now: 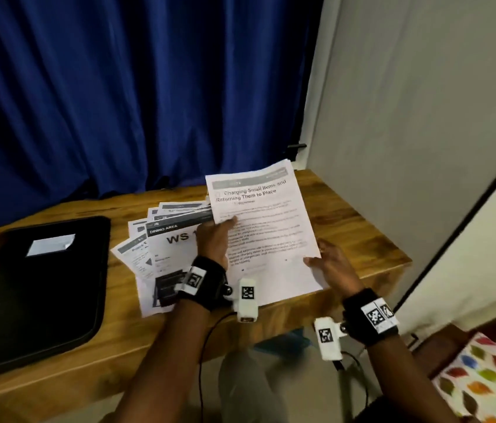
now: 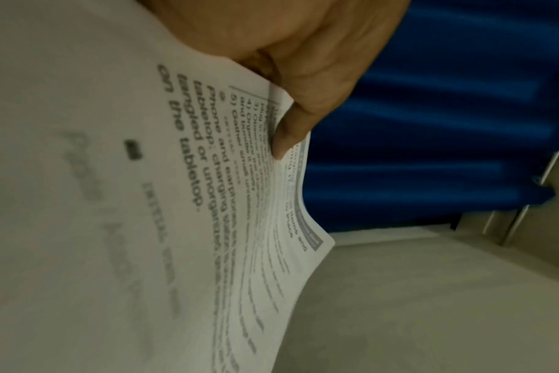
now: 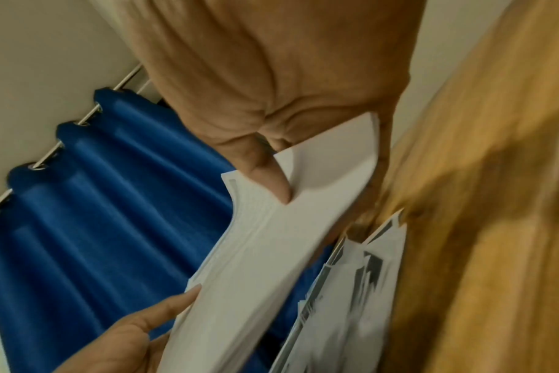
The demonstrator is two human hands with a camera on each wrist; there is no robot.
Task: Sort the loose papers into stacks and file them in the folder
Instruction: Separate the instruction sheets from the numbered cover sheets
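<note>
A stack of printed sheets [image 1: 266, 227] headed "Charging Small Items and Returning Them to Place" is held tilted above the wooden table [image 1: 359, 227]. My left hand [image 1: 214, 236] pinches its left edge, thumb [image 2: 291, 126] on the top sheet [image 2: 144, 202], fingers hidden beneath. At the stack's near right corner my right hand [image 1: 329, 264] pinches it, thumb [image 3: 272, 176] pressed on the stack [image 3: 256, 265]. More loose papers [image 1: 161, 254] lie fanned on the table under my left wrist. A shut black folder [image 1: 36, 288] with a white label lies at the left.
A blue curtain [image 1: 134, 87] hangs behind the table and a pale wall [image 1: 423, 117] stands to the right. The table's right end and near edge are close to my right hand. A leaf-patterned cloth [image 1: 484, 383] lies at the lower right.
</note>
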